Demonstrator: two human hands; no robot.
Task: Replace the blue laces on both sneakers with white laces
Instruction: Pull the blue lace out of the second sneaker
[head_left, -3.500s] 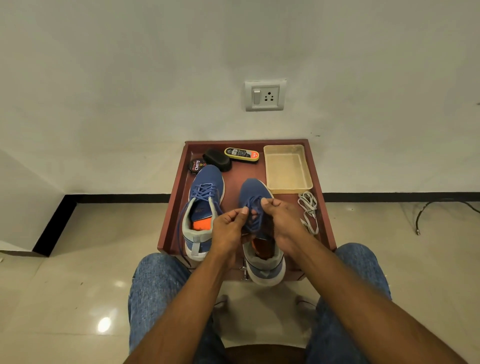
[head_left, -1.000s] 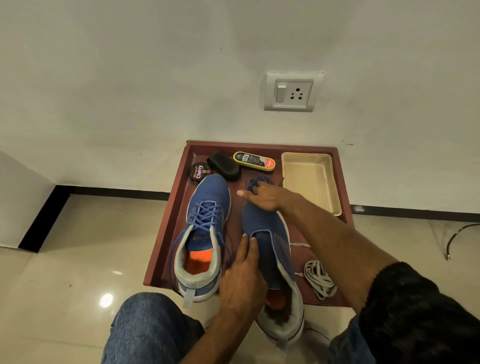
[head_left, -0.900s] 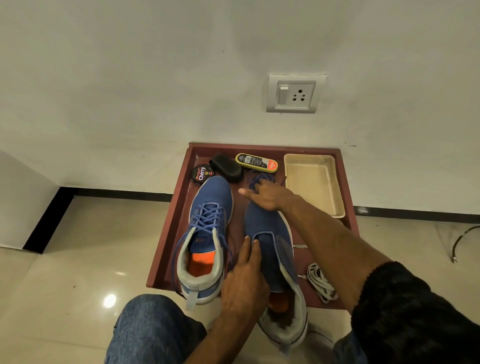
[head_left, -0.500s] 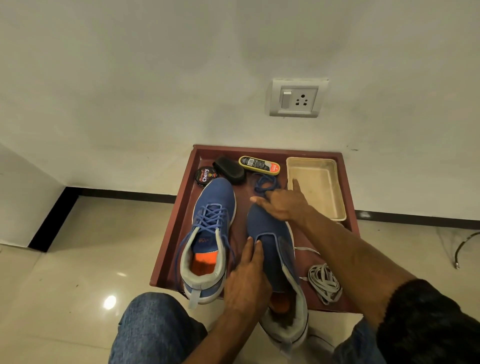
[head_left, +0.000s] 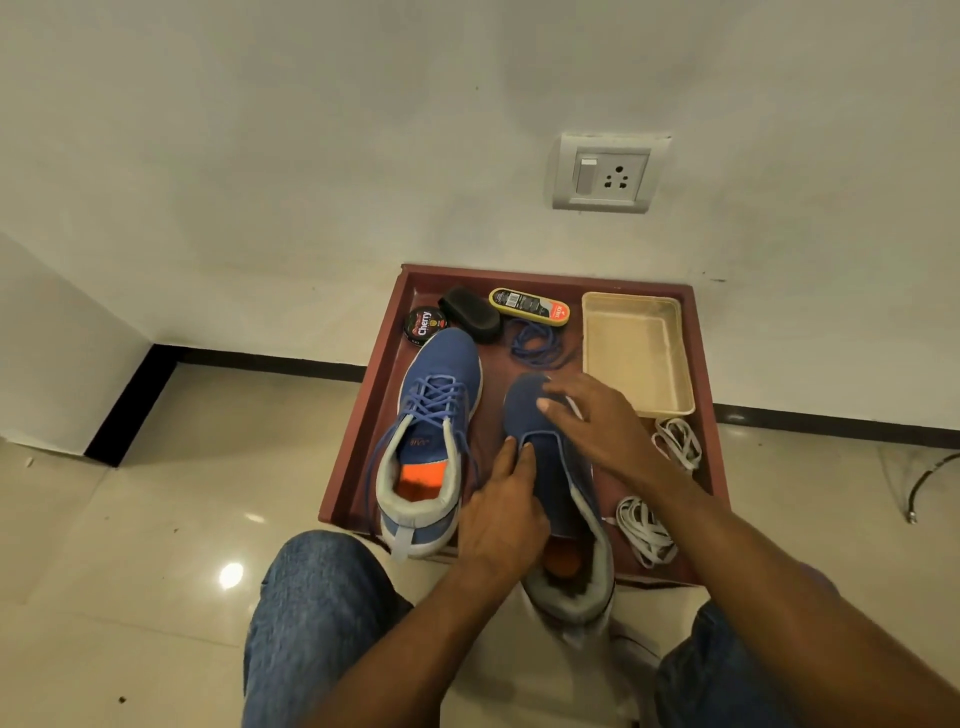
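Unlaced sneaker (head_left: 545, 452) lies on the red tray (head_left: 358, 441), beside the laced sneaker (head_left: 434, 415). Left hand (head_left: 501, 512) presses its side with straight fingers, a released grip; right hand (head_left: 587, 415) rests relaxed on its toe. Removed blue lace (head_left: 535, 345) lies beyond that toe, 2 white laces (head_left: 647, 530) to its right.

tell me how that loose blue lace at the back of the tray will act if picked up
The blue lace lies in a slack tangle, so it will probably hang limp and trail. It looks thin, likely very light. Its loops may snag the polish tube beside it.
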